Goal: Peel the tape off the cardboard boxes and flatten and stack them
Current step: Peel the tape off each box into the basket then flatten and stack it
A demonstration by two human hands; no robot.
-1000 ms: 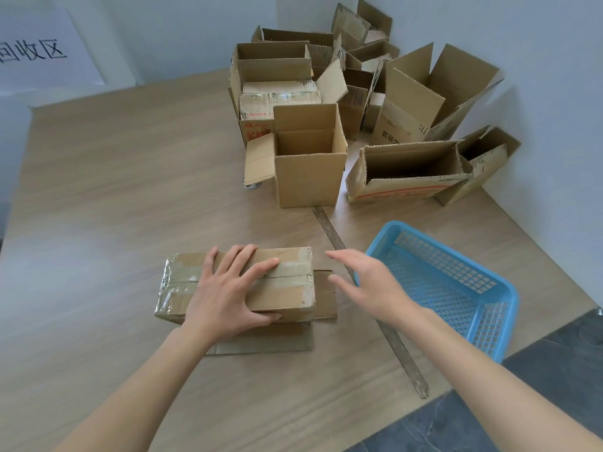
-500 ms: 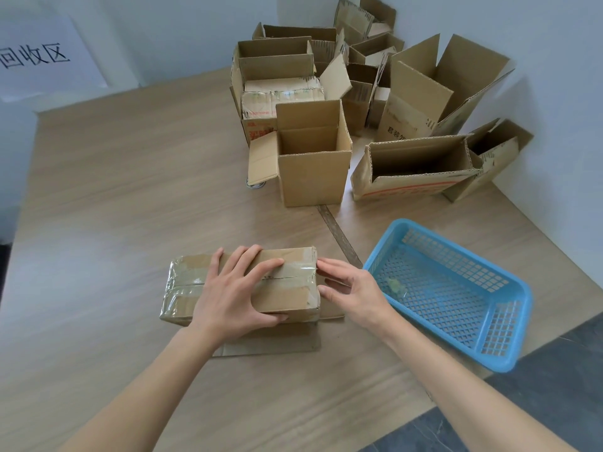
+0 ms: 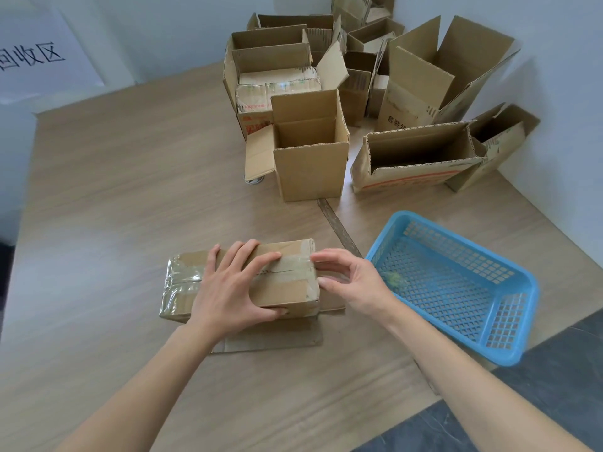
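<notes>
A small closed cardboard box (image 3: 293, 285), wrapped in clear tape, lies on a flattened piece of cardboard (image 3: 270, 337) near the table's front. My left hand (image 3: 235, 288) rests on top of the box with fingers spread and the thumb against its near side. My right hand (image 3: 352, 278) is at the box's right end, its fingertips and thumb touching the taped edge there. Whether it holds any tape I cannot tell.
A blue perforated basket (image 3: 509, 327) with a small scrap of tape inside sits to the right. Several open cardboard boxes (image 3: 310, 171) crowd the far right of the wooden table (image 3: 114, 207). A metal strip (image 3: 339, 226) runs across the tabletop. A white sign (image 3: 36, 57) leans at the far left.
My right hand came in from above the basket's left rim to the right end of the box, where its fingers now touch the taped edge. My left hand stayed on top.
</notes>
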